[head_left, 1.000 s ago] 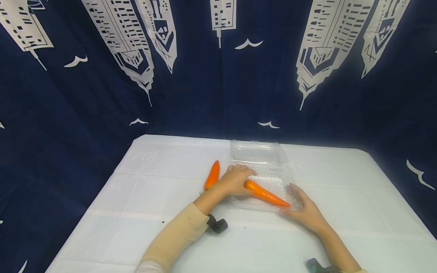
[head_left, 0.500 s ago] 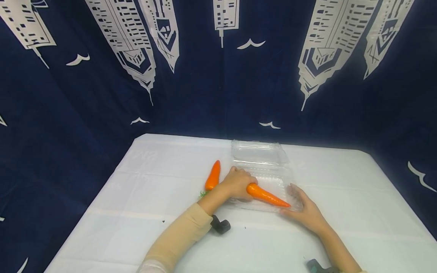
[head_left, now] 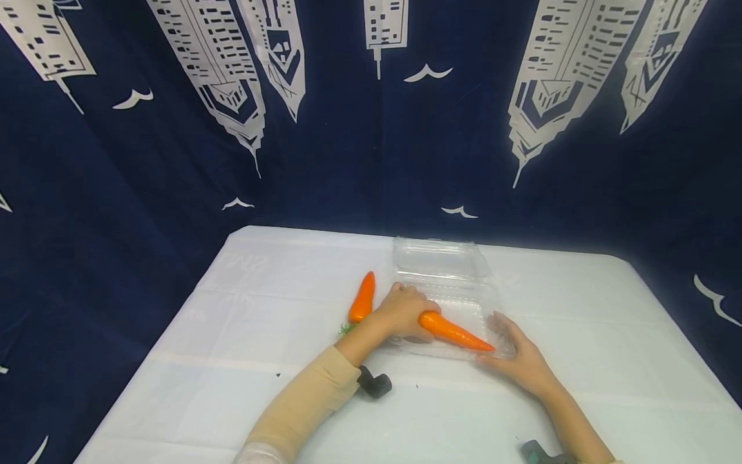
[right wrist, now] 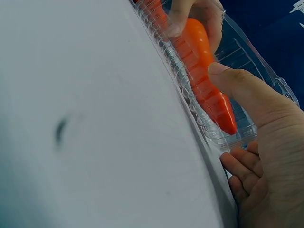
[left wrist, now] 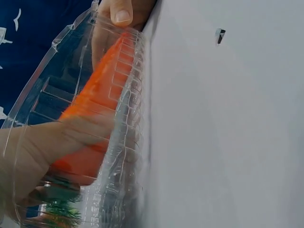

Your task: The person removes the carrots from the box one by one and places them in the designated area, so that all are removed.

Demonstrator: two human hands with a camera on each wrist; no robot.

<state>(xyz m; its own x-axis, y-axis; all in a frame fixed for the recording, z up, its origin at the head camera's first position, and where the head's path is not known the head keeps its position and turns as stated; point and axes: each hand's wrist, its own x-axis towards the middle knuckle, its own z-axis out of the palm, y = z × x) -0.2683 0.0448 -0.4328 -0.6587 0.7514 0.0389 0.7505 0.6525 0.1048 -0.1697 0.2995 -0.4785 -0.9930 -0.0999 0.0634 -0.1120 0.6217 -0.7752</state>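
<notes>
An orange carrot (head_left: 455,332) lies slantwise in the base of a clear plastic clamshell container (head_left: 472,303), its tip toward the right front corner. My left hand (head_left: 406,314) reaches into the base and grips the carrot's thick end, which its fingers partly hide. In the left wrist view the carrot (left wrist: 97,85) shows through the container's ridged side wall, with green leaves (left wrist: 61,211) by the hand. My right hand (head_left: 522,357) holds the container's right end. The right wrist view has its thumb (right wrist: 237,85) over the front side and its other fingers bent at the end wall.
A second carrot (head_left: 362,299) rests on the white table (head_left: 232,361) left of the container, its green leaves (head_left: 346,329) beside my left forearm. The container's lid (head_left: 435,259) is folded back toward the dark blue curtain (head_left: 348,161) behind the table.
My left hand has shifted slightly right and toward me, closing its fingers around the carrot's thick end. The carrot's thick end has moved a little. My right hand has stayed in place.
</notes>
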